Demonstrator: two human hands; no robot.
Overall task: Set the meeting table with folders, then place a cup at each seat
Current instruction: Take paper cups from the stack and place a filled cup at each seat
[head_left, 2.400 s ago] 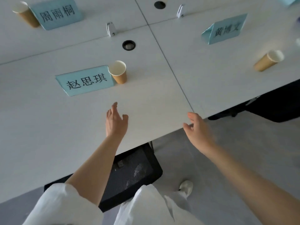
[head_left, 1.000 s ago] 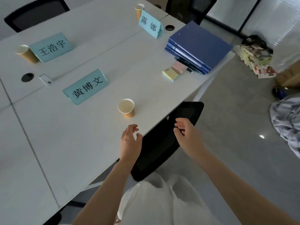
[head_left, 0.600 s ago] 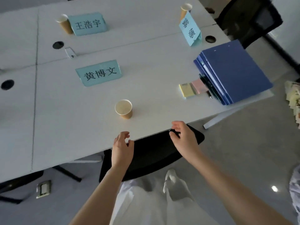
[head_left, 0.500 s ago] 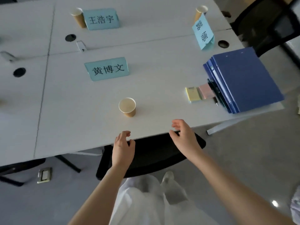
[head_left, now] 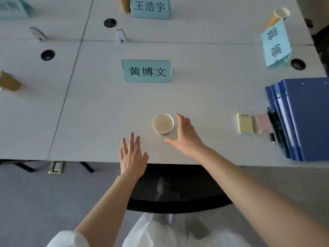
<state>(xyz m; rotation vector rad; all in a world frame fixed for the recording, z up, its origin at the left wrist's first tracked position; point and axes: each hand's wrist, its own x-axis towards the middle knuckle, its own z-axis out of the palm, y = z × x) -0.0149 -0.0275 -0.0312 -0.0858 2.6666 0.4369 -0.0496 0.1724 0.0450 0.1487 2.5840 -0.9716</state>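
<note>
Brown paper cups number four in view: one cup (head_left: 163,124) stands upright and empty near the table's (head_left: 99,113) front edge, below the middle name card (head_left: 146,71); three more sit at the far and left seats. Four pale blue name cards show. One stack of blue folders (head_left: 305,118) lies at the right, with two sticky-note pads (head_left: 254,123) and pens (head_left: 275,125) just beside it. The right hand (head_left: 187,137) spreads fingers and thumb around the near cup, not clearly touching. The left hand (head_left: 133,155) hovers flat, fingers straight and slightly apart.
</note>
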